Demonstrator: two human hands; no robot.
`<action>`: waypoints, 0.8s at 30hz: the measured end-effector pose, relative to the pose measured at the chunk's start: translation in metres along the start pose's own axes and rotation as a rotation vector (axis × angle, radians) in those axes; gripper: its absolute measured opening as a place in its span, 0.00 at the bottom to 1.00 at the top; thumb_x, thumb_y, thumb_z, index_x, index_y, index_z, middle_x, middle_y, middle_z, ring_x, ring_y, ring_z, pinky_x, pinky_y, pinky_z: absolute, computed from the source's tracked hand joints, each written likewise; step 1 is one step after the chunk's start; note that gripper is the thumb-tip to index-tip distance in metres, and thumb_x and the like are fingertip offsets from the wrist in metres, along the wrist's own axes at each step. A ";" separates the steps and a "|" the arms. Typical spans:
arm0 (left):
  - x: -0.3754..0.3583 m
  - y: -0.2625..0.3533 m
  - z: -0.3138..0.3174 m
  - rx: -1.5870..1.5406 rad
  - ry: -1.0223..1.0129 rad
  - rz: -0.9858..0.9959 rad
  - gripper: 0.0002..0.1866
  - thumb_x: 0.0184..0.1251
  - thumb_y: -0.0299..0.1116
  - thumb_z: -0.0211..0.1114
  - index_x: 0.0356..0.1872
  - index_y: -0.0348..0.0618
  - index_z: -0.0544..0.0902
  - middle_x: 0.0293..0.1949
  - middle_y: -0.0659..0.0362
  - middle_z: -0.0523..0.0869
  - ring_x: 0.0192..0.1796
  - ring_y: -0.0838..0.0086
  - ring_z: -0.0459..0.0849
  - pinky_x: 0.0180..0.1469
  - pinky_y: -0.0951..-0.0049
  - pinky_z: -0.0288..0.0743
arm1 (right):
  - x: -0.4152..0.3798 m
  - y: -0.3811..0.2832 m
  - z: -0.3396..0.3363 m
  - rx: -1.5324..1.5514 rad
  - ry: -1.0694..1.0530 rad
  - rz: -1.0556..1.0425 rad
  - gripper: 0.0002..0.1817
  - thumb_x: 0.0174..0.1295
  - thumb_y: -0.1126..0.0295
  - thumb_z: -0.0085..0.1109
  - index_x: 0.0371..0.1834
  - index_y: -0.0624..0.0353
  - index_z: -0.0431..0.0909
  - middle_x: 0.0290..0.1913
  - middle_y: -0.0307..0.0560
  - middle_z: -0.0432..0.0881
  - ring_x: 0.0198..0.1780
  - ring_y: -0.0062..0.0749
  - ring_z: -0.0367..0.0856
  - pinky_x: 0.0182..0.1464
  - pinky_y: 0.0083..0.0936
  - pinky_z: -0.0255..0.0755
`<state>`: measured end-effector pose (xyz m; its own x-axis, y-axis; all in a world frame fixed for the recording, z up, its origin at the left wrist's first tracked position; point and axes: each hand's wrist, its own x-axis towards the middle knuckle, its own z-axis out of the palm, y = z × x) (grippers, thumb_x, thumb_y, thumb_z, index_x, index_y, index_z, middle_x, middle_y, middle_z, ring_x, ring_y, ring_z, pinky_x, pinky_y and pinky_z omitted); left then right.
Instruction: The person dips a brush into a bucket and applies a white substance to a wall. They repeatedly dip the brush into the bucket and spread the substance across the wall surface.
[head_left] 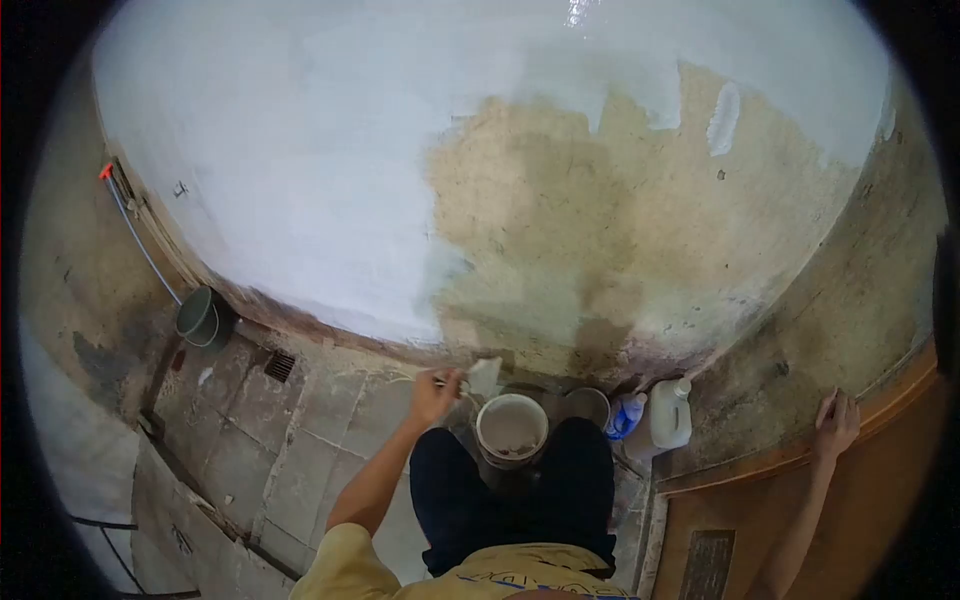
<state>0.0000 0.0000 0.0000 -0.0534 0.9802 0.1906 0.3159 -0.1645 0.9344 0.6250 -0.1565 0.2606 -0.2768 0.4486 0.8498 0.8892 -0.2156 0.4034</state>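
Observation:
My left hand [434,396] is closed around a paintbrush [485,376], whose pale, coated head points right. Just below the brush, a round bucket [482,445] stands between my knees with murky, whitish liquid in it. The wall [530,200] in front carries wet-looking white paint on its left and upper parts, while a ragged tan patch shows bare at centre and right. Far to the right, my right hand [837,418] leans on the side wall just above the wooden door frame, its fingers curled with nothing visible in them.
A second container [588,404], a blue-and-white bottle [626,415] and a white jug [668,415] stand right of the bucket. At far left are a dark green pail [203,318], a blue hose [145,245] and a floor drain [280,365]. A brown door [800,510] lies at right.

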 end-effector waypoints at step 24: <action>-0.045 -0.109 0.155 0.670 -0.710 -0.012 0.14 0.60 0.35 0.59 0.32 0.32 0.83 0.34 0.38 0.84 0.40 0.45 0.84 0.45 0.49 0.77 | -0.009 -0.002 0.006 0.002 0.017 -0.007 0.06 0.65 0.76 0.54 0.31 0.68 0.77 0.21 0.47 0.73 0.22 0.36 0.71 0.26 0.31 0.66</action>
<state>0.1150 -0.0088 -0.1572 0.4539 0.8557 -0.2485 0.8037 -0.2727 0.5289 0.6278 -0.1548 0.2503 -0.2895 0.4349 0.8527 0.8878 -0.2110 0.4090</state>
